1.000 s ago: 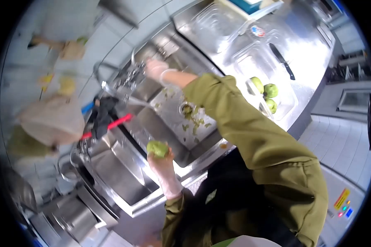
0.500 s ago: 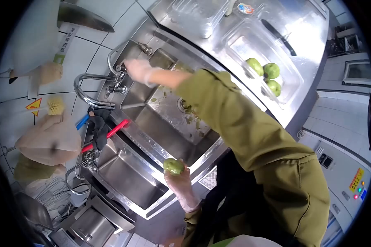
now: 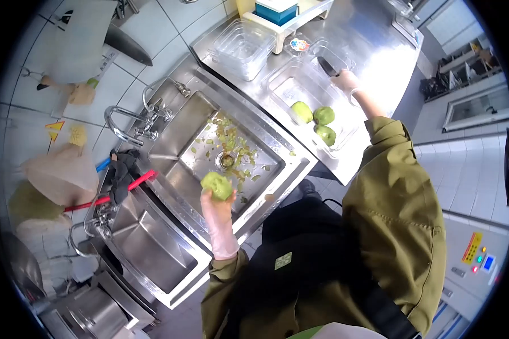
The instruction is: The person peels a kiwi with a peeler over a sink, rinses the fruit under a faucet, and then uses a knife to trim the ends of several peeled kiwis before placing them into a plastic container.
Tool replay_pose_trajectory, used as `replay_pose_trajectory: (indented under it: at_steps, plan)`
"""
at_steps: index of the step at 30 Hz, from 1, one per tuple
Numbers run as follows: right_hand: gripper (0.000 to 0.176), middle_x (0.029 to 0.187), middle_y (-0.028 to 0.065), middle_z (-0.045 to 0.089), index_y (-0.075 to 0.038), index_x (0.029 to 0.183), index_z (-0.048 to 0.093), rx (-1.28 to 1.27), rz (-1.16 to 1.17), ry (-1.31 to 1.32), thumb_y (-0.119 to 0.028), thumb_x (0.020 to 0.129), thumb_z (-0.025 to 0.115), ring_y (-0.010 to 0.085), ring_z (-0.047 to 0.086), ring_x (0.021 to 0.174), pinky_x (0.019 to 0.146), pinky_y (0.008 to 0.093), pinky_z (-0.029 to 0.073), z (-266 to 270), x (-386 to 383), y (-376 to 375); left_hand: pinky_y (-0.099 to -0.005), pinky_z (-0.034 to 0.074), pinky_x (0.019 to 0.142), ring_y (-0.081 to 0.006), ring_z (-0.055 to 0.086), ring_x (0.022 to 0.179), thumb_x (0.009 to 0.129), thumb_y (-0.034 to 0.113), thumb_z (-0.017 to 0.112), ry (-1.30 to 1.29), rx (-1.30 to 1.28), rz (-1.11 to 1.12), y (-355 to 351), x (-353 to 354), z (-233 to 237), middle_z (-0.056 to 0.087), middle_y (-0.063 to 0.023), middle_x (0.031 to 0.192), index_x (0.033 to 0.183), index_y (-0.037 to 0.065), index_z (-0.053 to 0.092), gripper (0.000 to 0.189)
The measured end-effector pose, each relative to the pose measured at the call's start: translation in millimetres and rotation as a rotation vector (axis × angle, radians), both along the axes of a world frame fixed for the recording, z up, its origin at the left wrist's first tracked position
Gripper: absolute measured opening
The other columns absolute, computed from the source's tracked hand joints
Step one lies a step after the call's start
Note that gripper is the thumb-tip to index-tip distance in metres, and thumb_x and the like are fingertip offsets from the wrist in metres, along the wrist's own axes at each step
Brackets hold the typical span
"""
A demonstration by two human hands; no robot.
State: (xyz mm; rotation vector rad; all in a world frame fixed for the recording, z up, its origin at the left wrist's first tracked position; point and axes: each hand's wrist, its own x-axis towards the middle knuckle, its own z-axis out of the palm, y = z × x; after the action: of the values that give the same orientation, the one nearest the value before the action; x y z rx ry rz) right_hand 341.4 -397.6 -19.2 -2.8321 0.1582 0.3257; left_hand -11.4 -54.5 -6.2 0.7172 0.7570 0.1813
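Observation:
My left hand (image 3: 218, 220), in a clear glove, is closed around a lumpy green fruit (image 3: 216, 185) above the near side of the sink (image 3: 195, 104). Its skin looks pale and wet. Over on the steel counter, my gloved right hand (image 3: 346, 82) has its fingers round the near end of a black knife (image 3: 326, 66), whose far part sticks out beyond them. Beside that hand is a clear plastic container (image 3: 283, 85) with three green fruits (image 3: 324, 116) in it. Green peelings (image 3: 232, 138) lie scattered around the sink drain (image 3: 227, 161).
Stacked clear tubs (image 3: 244, 48) and a white stand with a teal box (image 3: 277, 12) are farther back. A curved faucet (image 3: 116, 124) rises at the sink's left edge. A red handle (image 3: 110, 195) and dark cloth (image 3: 120, 175) lie near the second basin (image 3: 152, 248).
My right hand has left the faucet and moved across to the knife on the counter. My left hand has brought the fruit over the sink. The view has shifted, showing more peelings.

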Motion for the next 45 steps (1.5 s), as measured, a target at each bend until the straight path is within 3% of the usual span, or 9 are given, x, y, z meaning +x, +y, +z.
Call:
replay_pose_trajectory:
  at_steps: [4,7,10,16,20,30,35,42,45]
  plan:
    - [0.039,0.104,0.0272,0.057,0.003,0.105,0.058,-0.048,0.219,0.109,-0.019,0.074,0.052,0.0366,0.054,0.104,0.088,0.0399,0.042,-25.1,30.4,-33.6,-0.0353,0.046,0.062,-0.0294,0.058,0.085,0.083,0.033,0.037,-0.013,0.029,-0.066,-53.9,34.2,10.8,0.054,-0.0147,0.108,0.122,0.005,0.042,0.048]
    - [0.028,0.093,0.0269,0.059,0.002,0.099,0.056,0.176,0.308,-0.240,-0.013,0.076,0.052,0.0399,0.057,0.090,0.076,0.0437,0.045,9.4,-11.8,-72.2,-0.0358,0.047,0.062,-0.0302,0.057,0.093,0.084,0.032,0.038,-0.113,0.034,-0.117,-106.5,67.4,21.6,0.053,-0.0143,0.111,0.123,0.003,0.040,0.049]
    - [0.026,0.070,0.0016,0.051,-0.005,0.105,0.049,0.838,0.105,0.145,-0.007,0.080,0.055,0.0086,0.050,0.062,0.055,0.0237,0.042,43.2,-66.7,-100.9,-0.0283,0.041,0.055,-0.0247,0.058,0.083,0.086,0.035,0.035,-0.236,0.037,-0.222,-156.1,105.3,14.4,0.056,-0.0125,0.107,0.119,0.005,0.044,0.045]
    - [0.027,0.107,0.0106,0.054,-0.007,0.112,0.041,1.397,0.183,0.550,-0.016,0.088,0.047,0.0161,0.057,0.090,0.075,0.0263,0.046,87.6,-129.9,-100.4,-0.0236,0.035,0.056,-0.0188,0.056,0.086,0.087,0.038,0.034,-0.175,0.091,0.015,-278.0,178.9,31.0,0.059,-0.0091,0.097,0.115,0.010,0.049,0.042]
    - [0.025,0.115,0.0131,0.051,-0.004,0.111,0.039,1.762,0.121,0.518,-0.014,0.088,0.044,0.0212,0.060,0.092,0.071,0.0273,0.049,87.5,-122.8,-95.5,-0.0315,0.046,0.073,-0.0220,0.054,0.098,0.086,0.030,0.042,-0.209,0.243,0.093,-325.0,190.5,54.4,0.047,-0.0114,0.117,0.123,0.011,0.031,0.043]
    - [0.039,0.097,0.0093,0.056,0.002,0.123,0.033,1.494,0.243,0.528,-0.013,0.089,0.046,0.0120,0.057,0.072,0.068,0.0254,0.047,68.4,-91.7,-102.4,-0.0228,0.048,0.067,-0.0110,0.053,0.086,0.080,-0.002,0.053,-0.209,0.517,-0.387,-303.1,177.4,76.0,0.053,-0.0054,0.102,0.122,0.012,0.042,0.046]
    - [0.035,0.092,0.0085,0.061,0.001,0.122,0.040,1.506,0.357,0.429,-0.006,0.088,0.047,0.0123,0.059,0.066,0.058,0.0237,0.047,74.0,-93.1,-82.0,-0.0246,0.047,0.066,-0.0135,0.055,0.083,0.086,0.034,0.057,-0.286,0.144,-0.134,-292.8,165.6,57.7,0.055,-0.0060,0.105,0.119,0.009,0.044,0.043]
    - [0.032,0.088,0.0140,0.064,-0.009,0.115,0.052,1.001,0.847,-0.287,-0.007,0.083,0.055,0.0272,0.064,0.069,0.060,0.0309,0.051,81.7,-121.6,-57.9,-0.0234,0.043,0.075,-0.0092,0.050,0.093,0.090,0.037,0.050,-0.248,0.200,0.225,-260.3,138.0,61.2,0.053,-0.0023,0.108,0.116,0.009,0.044,0.038]
    - [0.029,0.083,0.0154,0.062,-0.009,0.113,0.055,1.020,0.817,-0.094,-0.010,0.083,0.055,0.0306,0.061,0.066,0.056,0.0333,0.049,76.0,-137.3,-33.7,-0.0235,0.042,0.069,-0.0096,0.050,0.093,0.090,0.038,0.049,-0.259,0.249,0.314,-232.8,129.8,62.3,0.053,-0.0023,0.107,0.114,0.010,0.044,0.037]
